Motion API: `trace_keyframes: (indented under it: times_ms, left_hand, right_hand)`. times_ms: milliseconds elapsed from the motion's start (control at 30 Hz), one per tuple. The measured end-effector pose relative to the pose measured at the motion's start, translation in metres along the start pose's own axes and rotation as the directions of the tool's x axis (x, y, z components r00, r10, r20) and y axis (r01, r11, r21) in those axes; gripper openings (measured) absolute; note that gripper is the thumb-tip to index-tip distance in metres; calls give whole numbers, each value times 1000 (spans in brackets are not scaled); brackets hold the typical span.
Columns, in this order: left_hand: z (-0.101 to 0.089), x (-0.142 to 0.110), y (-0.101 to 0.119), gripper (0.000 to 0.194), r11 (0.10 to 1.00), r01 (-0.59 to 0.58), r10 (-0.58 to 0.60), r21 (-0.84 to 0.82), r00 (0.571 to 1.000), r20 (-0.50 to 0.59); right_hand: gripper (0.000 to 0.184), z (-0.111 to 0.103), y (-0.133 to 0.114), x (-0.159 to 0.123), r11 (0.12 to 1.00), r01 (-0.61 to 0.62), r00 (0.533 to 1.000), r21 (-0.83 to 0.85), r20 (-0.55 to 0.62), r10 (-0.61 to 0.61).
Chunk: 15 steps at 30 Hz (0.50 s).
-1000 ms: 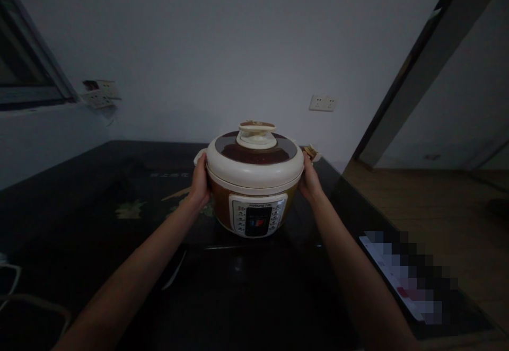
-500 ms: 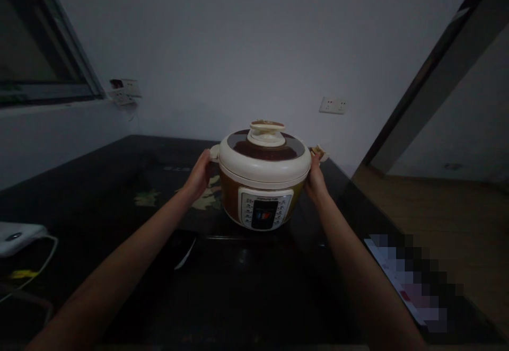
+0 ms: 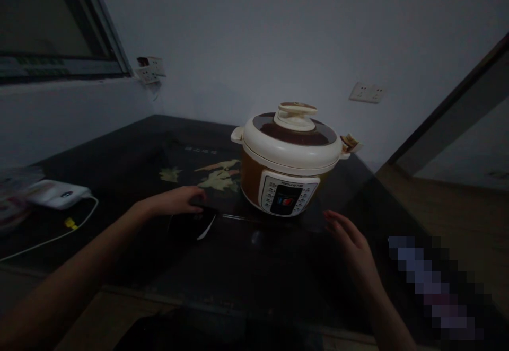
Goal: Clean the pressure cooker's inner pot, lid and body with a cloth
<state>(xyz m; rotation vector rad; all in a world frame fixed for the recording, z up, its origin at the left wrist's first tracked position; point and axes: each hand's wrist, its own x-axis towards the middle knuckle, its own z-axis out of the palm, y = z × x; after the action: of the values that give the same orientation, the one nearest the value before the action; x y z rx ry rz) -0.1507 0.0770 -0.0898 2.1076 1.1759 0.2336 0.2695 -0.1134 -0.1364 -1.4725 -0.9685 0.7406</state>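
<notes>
An electric pressure cooker (image 3: 290, 152), cream and brown with a control panel on its front, stands upright on a dark table (image 3: 254, 277), its lid on. My left hand (image 3: 178, 200) is to the left of the cooker, apart from it, above a flat black object (image 3: 191, 225) with a pale edge. Its fingers are loosely bent and nothing shows in them. To the right of the cooker's base and nearer to me, my right hand (image 3: 353, 242) is empty with its fingers apart, not touching the cooker.
A white device (image 3: 59, 194) with a cable lies at the left, near a yellow bit (image 3: 70, 224). A blurred-out flat item (image 3: 429, 287) is at the right edge. Behind the cooker's right handle is a small brownish thing (image 3: 350, 142). Sockets (image 3: 366, 93) are on the wall.
Both hands have let go of the cooker's side handles and drawn back towards me. The view has shifted, so the cooker appears further right and slightly higher.
</notes>
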Motion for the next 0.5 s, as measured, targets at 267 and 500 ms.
trace_keyframes:
  times_ms: [267,500]
  left_hand:
    - [19,-14,-2,25,995,6,-21,100,988,156]
    - [56,11,68,26,975,-216,217,-44,905,366]
  right_hand:
    - [39,2,5,-15,991,-15,1000,-131,9,17]
    - [42,7,-1,-19,978,-3,998,-209,55,15]
